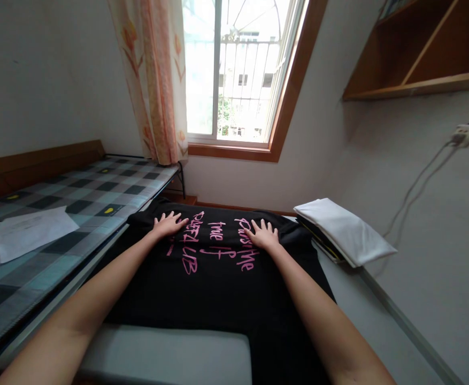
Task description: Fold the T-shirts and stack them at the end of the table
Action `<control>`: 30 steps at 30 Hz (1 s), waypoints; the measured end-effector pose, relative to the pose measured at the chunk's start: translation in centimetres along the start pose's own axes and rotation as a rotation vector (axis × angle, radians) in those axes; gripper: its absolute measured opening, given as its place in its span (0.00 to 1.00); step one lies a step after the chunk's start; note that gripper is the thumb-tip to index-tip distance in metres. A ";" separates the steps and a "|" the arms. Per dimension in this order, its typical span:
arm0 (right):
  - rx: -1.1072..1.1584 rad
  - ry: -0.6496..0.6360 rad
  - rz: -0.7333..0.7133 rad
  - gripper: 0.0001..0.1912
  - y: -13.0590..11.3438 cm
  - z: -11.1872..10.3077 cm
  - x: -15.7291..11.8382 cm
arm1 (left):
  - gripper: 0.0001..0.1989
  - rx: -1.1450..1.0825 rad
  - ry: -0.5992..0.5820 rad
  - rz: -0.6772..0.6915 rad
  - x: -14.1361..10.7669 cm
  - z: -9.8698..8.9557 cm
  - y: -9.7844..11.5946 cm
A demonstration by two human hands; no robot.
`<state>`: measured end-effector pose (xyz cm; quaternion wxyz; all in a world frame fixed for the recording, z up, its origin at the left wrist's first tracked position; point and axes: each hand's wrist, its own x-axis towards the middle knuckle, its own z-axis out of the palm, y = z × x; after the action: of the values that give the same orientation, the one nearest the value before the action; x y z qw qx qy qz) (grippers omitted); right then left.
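Note:
A black T-shirt [214,294] with pink lettering lies spread across a pale table [170,353]. My left hand [170,224] rests flat on its far left part, fingers spread, beside the lettering. On the far right part lies my right hand [263,233], palm down with fingers apart, touching the edge of the pink print. Neither hand grips the fabric. One part of the shirt hangs over the table's near edge at the right.
A folded stack with white cloth [338,224] on top sits at the table's right. To the left is a bed with a checked mattress [114,208] bearing white papers [29,235]. A curtain [158,80] hangs by the window. A wooden shelf [427,80] and socket [467,133] are on the right wall.

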<state>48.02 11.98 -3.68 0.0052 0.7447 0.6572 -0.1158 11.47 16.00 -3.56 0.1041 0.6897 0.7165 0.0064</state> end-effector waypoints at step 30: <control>-0.067 0.084 -0.047 0.37 3.8 0.6 1.6 | 0.41 -0.013 0.145 -0.106 0.1 1.8 -2.4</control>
<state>51.80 12.93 -5.11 -0.0002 0.7327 0.6776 -0.0626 9.34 15.79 -5.69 0.0566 0.6480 0.7575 0.0556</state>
